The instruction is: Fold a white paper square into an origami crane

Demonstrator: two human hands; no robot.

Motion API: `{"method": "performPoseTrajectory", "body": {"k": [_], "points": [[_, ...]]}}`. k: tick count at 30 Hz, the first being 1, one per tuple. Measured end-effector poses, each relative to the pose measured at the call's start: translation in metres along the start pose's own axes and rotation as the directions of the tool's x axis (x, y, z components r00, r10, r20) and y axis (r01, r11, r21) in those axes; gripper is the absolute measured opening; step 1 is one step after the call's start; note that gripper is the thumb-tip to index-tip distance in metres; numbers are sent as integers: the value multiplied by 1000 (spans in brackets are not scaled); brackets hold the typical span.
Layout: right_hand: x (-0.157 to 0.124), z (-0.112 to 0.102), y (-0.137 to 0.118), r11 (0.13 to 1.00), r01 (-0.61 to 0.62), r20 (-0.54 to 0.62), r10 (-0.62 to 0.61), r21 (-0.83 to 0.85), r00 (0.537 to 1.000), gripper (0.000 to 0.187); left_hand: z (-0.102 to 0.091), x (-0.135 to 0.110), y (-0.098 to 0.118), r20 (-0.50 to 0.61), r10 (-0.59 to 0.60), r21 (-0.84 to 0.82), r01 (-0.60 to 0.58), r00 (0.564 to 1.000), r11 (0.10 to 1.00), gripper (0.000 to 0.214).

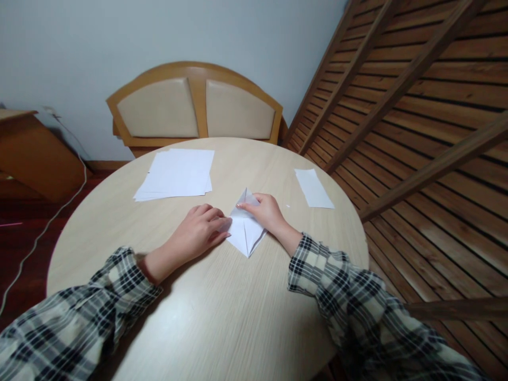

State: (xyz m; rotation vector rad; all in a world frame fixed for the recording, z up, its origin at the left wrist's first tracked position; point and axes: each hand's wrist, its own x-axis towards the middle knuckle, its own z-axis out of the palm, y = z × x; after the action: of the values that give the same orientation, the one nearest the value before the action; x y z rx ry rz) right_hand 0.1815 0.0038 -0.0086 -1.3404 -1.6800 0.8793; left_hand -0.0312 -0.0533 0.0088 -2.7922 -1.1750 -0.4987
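The folded paper (245,234) lay near the middle of the worktop (222,317). The left hand (200,230) pressed down on its left edge, grip flat and pinching nothing, while the right hand (265,211) pinched its upper flap.

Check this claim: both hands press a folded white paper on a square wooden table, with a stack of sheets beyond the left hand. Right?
No: the head view shows a round table, not square. The left hand and right hand press the folded paper; the stack of sheets lies beyond the left.
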Motion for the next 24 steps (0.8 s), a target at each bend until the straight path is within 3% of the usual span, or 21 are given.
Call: {"method": "performPoseTrajectory", "body": {"k": [10,18,24], "points": [[-1,-1,-5,1000,6,-4,-6,7,1000,30,-3,0,9,36,32,142,-37,999,989,30],[-2,-2,-7,1000,16,-7,-16,-4,1000,32,0,-3,7,3,-8,103,8,1000,995,26],[-4,-6,-5,998,13,76,-17,55,997,34,0,-3,7,27,-37,97,34,999,995,27]]}}
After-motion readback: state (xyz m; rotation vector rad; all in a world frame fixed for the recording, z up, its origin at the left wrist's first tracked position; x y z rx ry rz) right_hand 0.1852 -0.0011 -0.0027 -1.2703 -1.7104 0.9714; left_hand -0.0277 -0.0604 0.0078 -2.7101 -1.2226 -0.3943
